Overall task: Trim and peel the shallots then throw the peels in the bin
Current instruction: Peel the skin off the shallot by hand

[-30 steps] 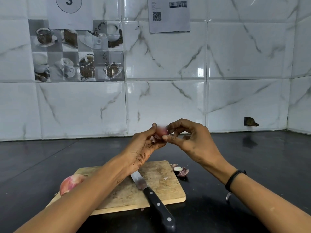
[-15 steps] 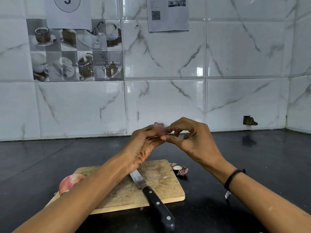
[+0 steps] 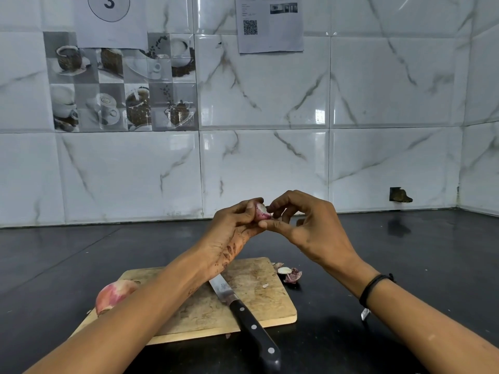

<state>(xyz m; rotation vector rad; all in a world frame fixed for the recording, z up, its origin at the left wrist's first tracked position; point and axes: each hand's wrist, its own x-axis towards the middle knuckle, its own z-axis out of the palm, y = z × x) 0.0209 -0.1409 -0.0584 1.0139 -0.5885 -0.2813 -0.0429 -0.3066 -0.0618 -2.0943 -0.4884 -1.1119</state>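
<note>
Above the glossy black stone countertop (image 3: 405, 252), both hands worked in the air past the far edge of the pale, stained wooden cutting board (image 3: 259, 300). On that board lay the long steel knife with a black riveted handle (image 3: 243, 311), blade towards the wall, handle overhanging the near edge, nobody touching it. The left hand (image 3: 229, 233) curled fingers and thumb round the small purple-pink shallot (image 3: 261, 211), whose white cut end faced right. The right hand (image 3: 310, 228) pinched at that end with thumb and forefinger, its other fingers loosely bent. A bigger round pink shallot (image 3: 113, 294) sat at the board's left edge, partly behind the left forearm. A little heap of purple-white peel scraps (image 3: 290, 275) lay on the counter just beside the board's far right corner. The step looked to be peeling. It would go best if a nail caught only the papery outer layer at the trimmed end and drew it lengthwise. The left hand should turn the bulb firmly without squeezing the slippery flesh, and each strip should drop on that heap, ready for the bin.
</note>
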